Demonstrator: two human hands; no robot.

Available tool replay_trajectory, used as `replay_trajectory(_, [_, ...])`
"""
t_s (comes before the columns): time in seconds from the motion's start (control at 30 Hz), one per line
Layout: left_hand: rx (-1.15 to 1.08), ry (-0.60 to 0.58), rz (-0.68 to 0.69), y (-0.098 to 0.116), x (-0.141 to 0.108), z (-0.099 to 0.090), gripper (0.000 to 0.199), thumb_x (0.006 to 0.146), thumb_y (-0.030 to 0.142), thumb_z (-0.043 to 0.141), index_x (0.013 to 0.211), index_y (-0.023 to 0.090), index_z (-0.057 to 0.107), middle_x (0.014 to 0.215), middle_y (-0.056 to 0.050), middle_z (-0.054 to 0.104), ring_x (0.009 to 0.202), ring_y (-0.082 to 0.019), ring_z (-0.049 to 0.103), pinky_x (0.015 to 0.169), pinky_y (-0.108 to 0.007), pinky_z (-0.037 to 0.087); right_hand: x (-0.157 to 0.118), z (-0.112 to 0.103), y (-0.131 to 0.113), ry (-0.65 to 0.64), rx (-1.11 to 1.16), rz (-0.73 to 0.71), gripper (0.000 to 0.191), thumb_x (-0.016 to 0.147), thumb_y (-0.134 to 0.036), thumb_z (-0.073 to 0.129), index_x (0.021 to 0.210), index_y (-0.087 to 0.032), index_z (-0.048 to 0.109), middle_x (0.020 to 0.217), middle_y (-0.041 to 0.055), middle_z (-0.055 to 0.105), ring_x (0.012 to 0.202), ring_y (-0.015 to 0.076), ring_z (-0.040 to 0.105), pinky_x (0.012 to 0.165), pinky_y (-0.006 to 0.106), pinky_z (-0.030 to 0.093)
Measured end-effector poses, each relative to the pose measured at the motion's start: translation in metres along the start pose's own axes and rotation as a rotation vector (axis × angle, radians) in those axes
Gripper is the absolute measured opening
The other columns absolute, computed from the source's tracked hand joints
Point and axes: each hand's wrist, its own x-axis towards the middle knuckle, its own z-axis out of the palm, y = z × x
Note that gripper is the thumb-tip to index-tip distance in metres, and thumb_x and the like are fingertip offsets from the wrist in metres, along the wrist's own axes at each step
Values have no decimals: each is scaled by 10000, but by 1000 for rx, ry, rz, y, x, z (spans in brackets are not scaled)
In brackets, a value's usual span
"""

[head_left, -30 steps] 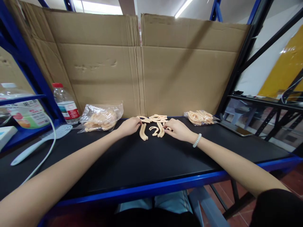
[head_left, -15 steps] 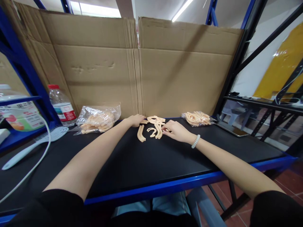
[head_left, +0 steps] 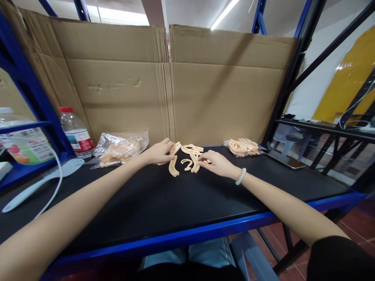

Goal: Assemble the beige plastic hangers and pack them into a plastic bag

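Pale-peach, elongated plastic piece point(head_left: 176, 147), judged light and stiff, best gripped by its edges: pinched in the left hand point(head_left: 160, 152) over the black desk point(head_left: 175, 207). Right hand point(head_left: 217, 163) curled beside curved peach plastic bars point(head_left: 194, 164); its grip cannot be told.

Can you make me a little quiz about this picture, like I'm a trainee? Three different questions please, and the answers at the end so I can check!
1. True or false: the left hand has a beige, plastic-looking piece at its fingertips.

2. Pick one. Where is the pale, ring-shaped bracelet?
A) On the left wrist
B) On the wrist of the right hand
C) Loose, on no wrist

3. Count: how many crinkly, clear plastic bags of beige pieces lie on the flat black tabletop?

Key:
1. True.
2. B.
3. Two: one on the left, and another bag on the right.
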Motion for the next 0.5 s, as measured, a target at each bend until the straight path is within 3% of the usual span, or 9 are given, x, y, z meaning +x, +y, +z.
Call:
replay_trajectory(0.1, [-124,15,92,35,-20,-2,319,789,374,452,964,126,553,920,-68,463,833,-210,511,767,-323,429,-1,0,-11,-12,253,95,261,910,-352,487,827,-157,638,779,37,653,663,132,573,626,257,445])
replay_trajectory(0.27, [-258,73,117,85,-51,3,298,737,276,509,1000,153,577,911,-57,480,836,-207,502,770,-328,435,-4,3,-35,-197,730,270,388,858,-509,509,800,-134,591,685,29,623,491,84,540,449,205,463])
replay_trajectory(0.37, [-287,116,134,96,-61,9,355,724,211,511,1072,165,560,942,-65,520,878,-216,501,791,-338,436,-7,6,-43,-257,837,330,374,800,-500,597,763,-129,568,639,15,615,482,78,557,430,183,481])
replay_trajectory(0.5, [-336,175,104,91,-62,13,296,803,262,501,1080,179,564,988,-76,579,916,-218,532,804,-331,433,-9,9,-40,-224,889,363,345,755,-453,664,710,-136,537,595,-2,606,475,80,578,439,183,504])
